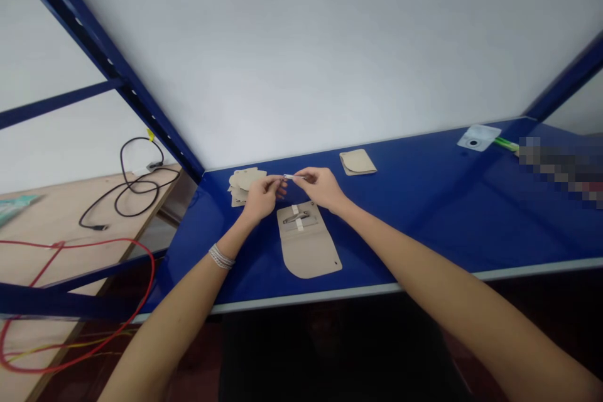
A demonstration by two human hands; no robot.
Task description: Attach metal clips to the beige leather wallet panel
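Above the table, my right hand [323, 188] pinches a small silver metal tool [289, 176] between thumb and fingers. The thumb and forefinger of my left hand [264, 195] close on its other end; the tool is too small to tell its exact kind. Just below my hands a beige case [308, 251] lies unfolded on the blue table. Strapped in its upper half by a white band is a silver nail clipper [296, 217], with another thin metal piece beside it. Partly behind my left hand sits a pile of beige cases [242, 181].
A folded beige case [358, 162] lies near the wall. At the far right a co-worker's blurred arm [560, 166] reaches in beside a clear packet [479, 137]. Blue frame posts [113, 69] flank the blue table [424, 220]. Black [141, 188] and red cables [151, 264] lie left.
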